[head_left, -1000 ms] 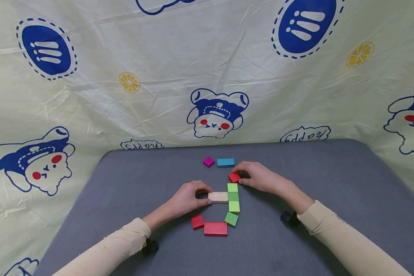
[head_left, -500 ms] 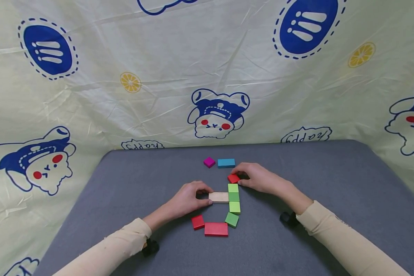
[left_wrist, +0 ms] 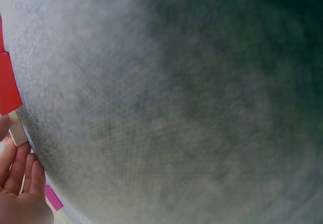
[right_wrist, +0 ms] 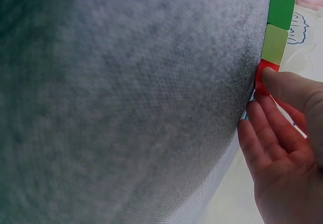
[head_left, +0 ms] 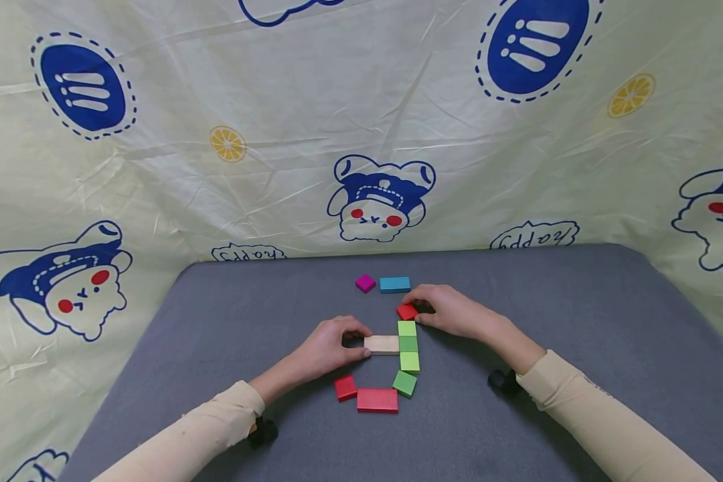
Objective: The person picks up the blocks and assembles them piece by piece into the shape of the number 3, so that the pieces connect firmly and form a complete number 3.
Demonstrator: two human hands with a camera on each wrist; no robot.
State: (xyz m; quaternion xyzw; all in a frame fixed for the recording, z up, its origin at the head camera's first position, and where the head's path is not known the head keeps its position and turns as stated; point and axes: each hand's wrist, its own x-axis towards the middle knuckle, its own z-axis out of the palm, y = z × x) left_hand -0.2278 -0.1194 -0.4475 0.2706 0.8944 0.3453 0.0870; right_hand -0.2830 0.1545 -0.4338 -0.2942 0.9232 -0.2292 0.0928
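Note:
My left hand (head_left: 325, 347) pinches the left end of a plain wooden block (head_left: 382, 345) between thumb and fingers. The block's right end meets a column of light green and green blocks (head_left: 408, 344). At the top of that column, my right hand (head_left: 452, 309) pinches a small red block (head_left: 406, 312), set at a slant. In the right wrist view, the thumb lies on the red block (right_wrist: 266, 77), right against a light green block (right_wrist: 275, 44). The left wrist view shows the wooden block (left_wrist: 17, 130) at the left fingertips, partly hidden by the hand.
Below the column lie a tilted green block (head_left: 405, 383), a large red block (head_left: 377, 400) and a smaller red block (head_left: 345, 387). Farther back are a magenta block (head_left: 365, 284) and a blue block (head_left: 395, 285). A printed curtain (head_left: 277, 201) hangs behind the grey table (head_left: 247, 301).
The red block in my right hand has shifted slightly left and down, up to the top of the green column. My left hand stays in place on the wooden block.

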